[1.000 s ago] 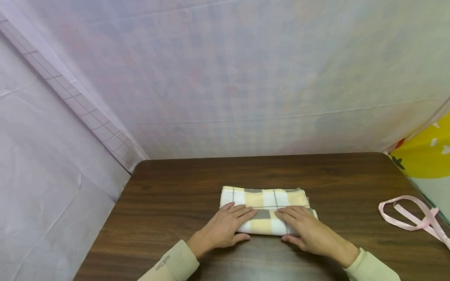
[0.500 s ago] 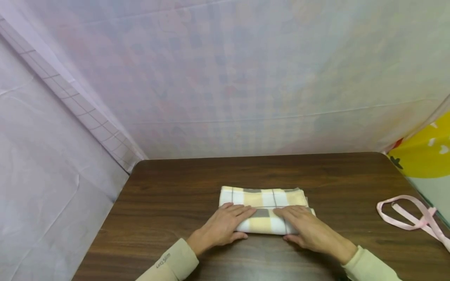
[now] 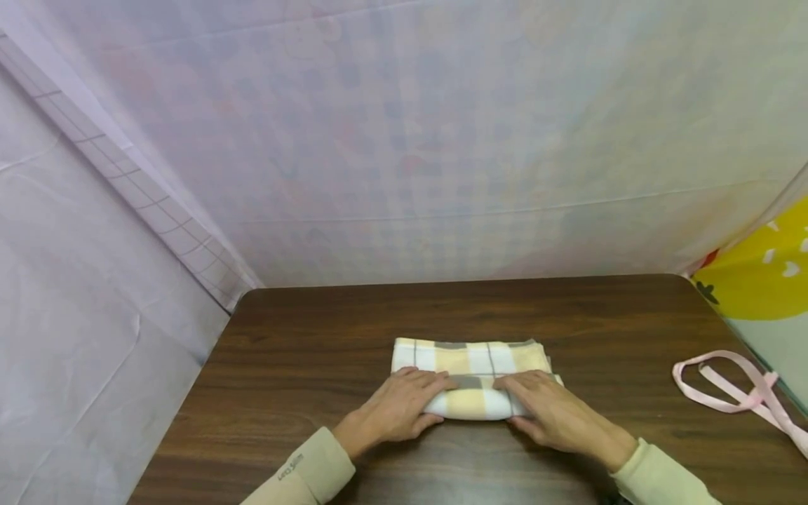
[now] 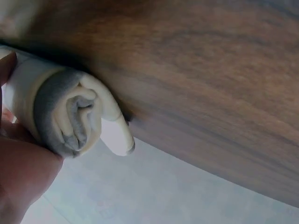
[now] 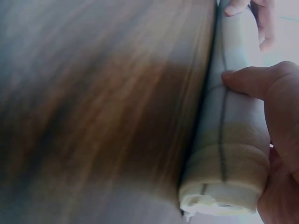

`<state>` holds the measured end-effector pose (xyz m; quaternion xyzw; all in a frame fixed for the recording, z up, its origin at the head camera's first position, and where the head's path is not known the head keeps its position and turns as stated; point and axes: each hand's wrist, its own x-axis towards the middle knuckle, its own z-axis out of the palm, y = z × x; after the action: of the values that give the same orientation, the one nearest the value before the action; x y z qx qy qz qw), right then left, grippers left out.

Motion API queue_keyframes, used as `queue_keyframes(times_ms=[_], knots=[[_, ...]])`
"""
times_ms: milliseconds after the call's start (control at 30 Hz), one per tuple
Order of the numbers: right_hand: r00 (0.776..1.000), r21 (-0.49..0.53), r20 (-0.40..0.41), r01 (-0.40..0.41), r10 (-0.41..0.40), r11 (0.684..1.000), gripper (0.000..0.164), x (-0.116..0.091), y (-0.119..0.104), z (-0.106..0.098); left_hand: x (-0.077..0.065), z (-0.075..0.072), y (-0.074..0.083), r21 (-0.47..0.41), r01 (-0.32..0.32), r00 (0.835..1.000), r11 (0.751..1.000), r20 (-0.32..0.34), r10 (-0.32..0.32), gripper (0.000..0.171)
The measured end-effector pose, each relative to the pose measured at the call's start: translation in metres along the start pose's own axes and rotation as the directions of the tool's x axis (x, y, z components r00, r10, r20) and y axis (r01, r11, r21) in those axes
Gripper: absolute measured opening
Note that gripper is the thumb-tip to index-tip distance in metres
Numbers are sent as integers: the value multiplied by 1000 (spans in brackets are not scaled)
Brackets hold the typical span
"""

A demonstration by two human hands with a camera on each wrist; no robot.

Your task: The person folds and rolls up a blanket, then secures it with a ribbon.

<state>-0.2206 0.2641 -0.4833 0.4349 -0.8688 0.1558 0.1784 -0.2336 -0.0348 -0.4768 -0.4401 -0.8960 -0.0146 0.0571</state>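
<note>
A plaid towel (image 3: 467,405) in yellow, white and grey lies on the dark wooden table, its near part rolled up and its far part flat. My left hand (image 3: 399,407) grips the left end of the roll, fingers over the top and thumb at the near side. The right hand (image 3: 555,412) holds the right end in the same way. Spiral layers show at the end of the rolled towel (image 4: 70,114) in the left wrist view. In the right wrist view, the right thumb (image 5: 250,80) presses on the side of the roll.
A pink ribbon (image 3: 707,400) lies looped at the table's right side. Pale cloth (image 3: 410,175) hangs behind the table (image 3: 303,351), and white cloth (image 3: 82,315) hangs at the left. Yellow patterned fabric (image 3: 764,280) is at the right edge.
The near roll looks slightly rounder, and the thumbs sit closer against it. Both hands stay in nearly the same place, while the head view has shifted slightly.
</note>
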Motion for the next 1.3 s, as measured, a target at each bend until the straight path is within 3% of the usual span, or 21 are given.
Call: queue_keyframes(times_ms=[167, 300, 533, 633, 767, 867, 1000, 1100, 1300], knots=[[999, 52, 38, -19, 17, 998, 55, 0, -3, -6, 0, -6, 2, -81, -11, 1000, 997, 16, 12, 54], [991, 127, 128, -65, 49, 990, 46, 2, -6, -15, -1, -11, 5, -155, -20, 999, 988, 27, 24, 52], [963, 336, 266, -128, 37, 933, 25, 5, -7, -27, -3, -24, 7, -266, 6, 992, 964, 124, 28, 47], [961, 411, 276, -125, 7, 903, 20, 6, -6, -27, -3, -27, 6, -311, 23, 985, 950, 169, 31, 47], [977, 458, 206, -48, -54, 888, 15, 7, 0, -24, -1, -27, 1, -381, 69, 981, 922, 191, 6, 43], [985, 442, 156, -6, -70, 897, 16, 7, 3, -20, -1, -26, -2, -432, 110, 981, 895, 193, -27, 37], [992, 329, 120, -2, -40, 944, 22, 5, 4, -18, -1, -25, -6, -458, 114, 982, 882, 183, -32, 29], [993, 227, 118, -26, -1, 974, 28, 4, 3, -19, 0, -24, -8, -433, 96, 987, 896, 155, -31, 27], [994, 178, 95, -72, 55, 981, 46, 8, 6, -21, 3, -26, -8, -286, 68, 998, 956, 37, -59, 30]])
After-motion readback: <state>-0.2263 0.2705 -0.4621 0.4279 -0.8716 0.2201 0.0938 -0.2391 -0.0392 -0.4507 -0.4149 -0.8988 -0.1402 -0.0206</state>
